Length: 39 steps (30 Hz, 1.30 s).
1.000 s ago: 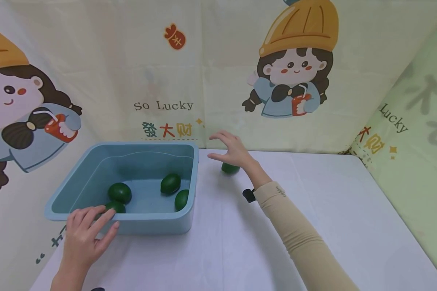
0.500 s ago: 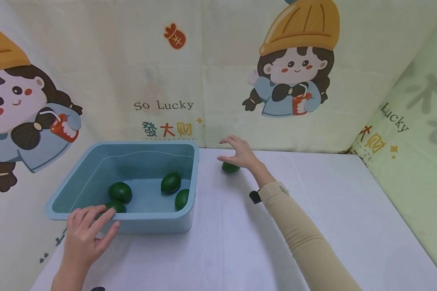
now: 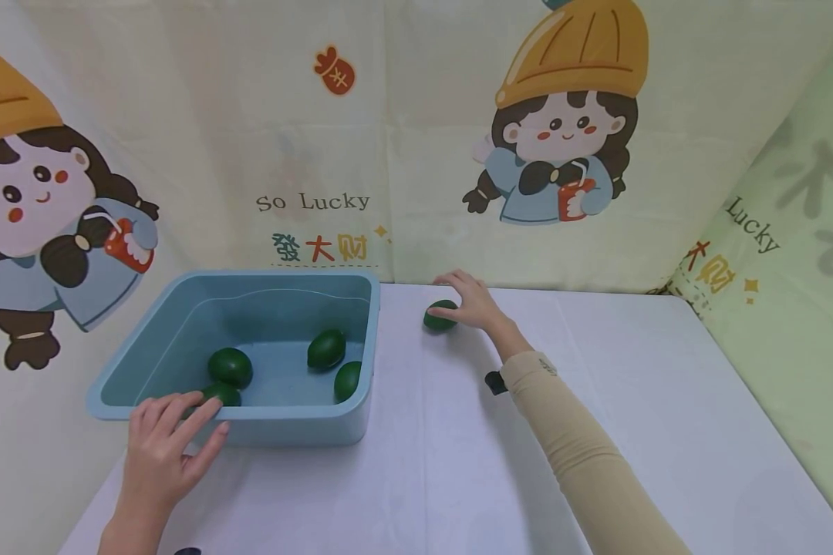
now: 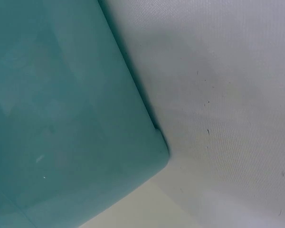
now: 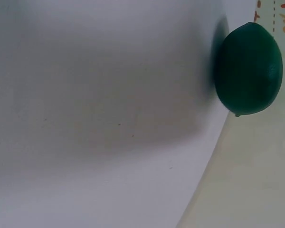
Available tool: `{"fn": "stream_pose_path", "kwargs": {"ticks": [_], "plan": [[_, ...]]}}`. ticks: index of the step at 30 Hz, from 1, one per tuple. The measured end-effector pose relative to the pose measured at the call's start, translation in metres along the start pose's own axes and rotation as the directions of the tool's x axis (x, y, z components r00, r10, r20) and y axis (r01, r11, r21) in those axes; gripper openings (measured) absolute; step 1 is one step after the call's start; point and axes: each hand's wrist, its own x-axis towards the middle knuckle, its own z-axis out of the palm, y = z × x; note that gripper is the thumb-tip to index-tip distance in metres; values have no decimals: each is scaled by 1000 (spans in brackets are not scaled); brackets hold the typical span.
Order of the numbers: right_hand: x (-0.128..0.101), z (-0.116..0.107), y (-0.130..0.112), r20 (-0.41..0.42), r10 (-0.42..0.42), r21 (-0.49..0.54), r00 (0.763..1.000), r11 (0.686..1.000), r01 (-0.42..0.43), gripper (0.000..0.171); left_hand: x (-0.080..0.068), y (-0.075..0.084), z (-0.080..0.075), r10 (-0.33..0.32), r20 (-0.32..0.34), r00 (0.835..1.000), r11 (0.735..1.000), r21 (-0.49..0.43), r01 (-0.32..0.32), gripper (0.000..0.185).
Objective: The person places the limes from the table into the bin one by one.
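Note:
A dark green lime [image 3: 439,317] lies on the white tabletop to the right of a blue plastic bin [image 3: 284,414]. My right hand [image 3: 473,306] reaches over it from the right, thumb across its near side and fingers bent above and behind, with no plain grip. In the right wrist view the same lime [image 5: 249,69] shows a small pointed tip, with no fingers in sight. My left hand [image 3: 160,447] rests at the bin's near left rim with loosely bent fingers. Inside the bin lie several limes [image 3: 326,351], one partly hidden behind the left fingertips.
A cream cloth [image 3: 416,139] printed with cartoon figures hangs behind the table. The bin's outer wall [image 4: 76,118] fills the left part of the left wrist view. White tabletop [image 3: 597,370] stretches to the right of the bin.
My right hand has moved right and down, away from the bin and onto the lone lime, its thumb now in front of it. The left hand has stayed at the rim.

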Motion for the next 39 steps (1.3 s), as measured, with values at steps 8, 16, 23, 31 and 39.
{"fn": "stream_pose_path", "kwargs": {"ticks": [8,16,23,31,39], "plan": [[-5,3,9,28,39,-10,999,999,-39,61,-1,-2,-1,-10,19,1000,1000,9,10,53],[-9,7,18,47,81,-16,996,997,-81,61,-1,-2,-1,-20,30,999,1000,9,20,54],[-10,12,25,67,125,-6,990,992,-125,62,1,-2,0,-10,9,1000,1000,4,10,53],[-12,18,33,68,143,-30,987,990,-141,64,3,-1,0,-3,-6,1000,1000,-5,3,52],[-15,20,35,83,181,-53,980,983,-177,68,3,-1,0,-3,-8,1000,1000,1,3,52]]}}
